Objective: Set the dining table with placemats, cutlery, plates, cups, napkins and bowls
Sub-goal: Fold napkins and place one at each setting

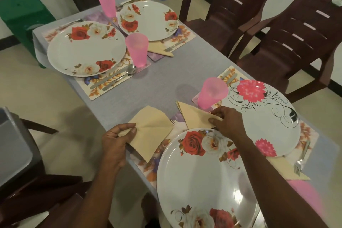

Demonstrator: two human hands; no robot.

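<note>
Four places on the worktop (162, 87) already have mats, plates and cutlery; the left grip (118, 140) pinches a napkin (150, 129), the right grip (226, 119) pinches another folded napkin (194, 116) just beside it, and no bowls show.

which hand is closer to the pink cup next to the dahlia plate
Right. The right hand pinches a folded napkin just below the pink cup. The left hand grips another napkin farther off, toward the table's left edge.

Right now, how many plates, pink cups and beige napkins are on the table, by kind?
Plates: 4
Pink cups: 3
Beige napkins: 4
Total: 11
</note>
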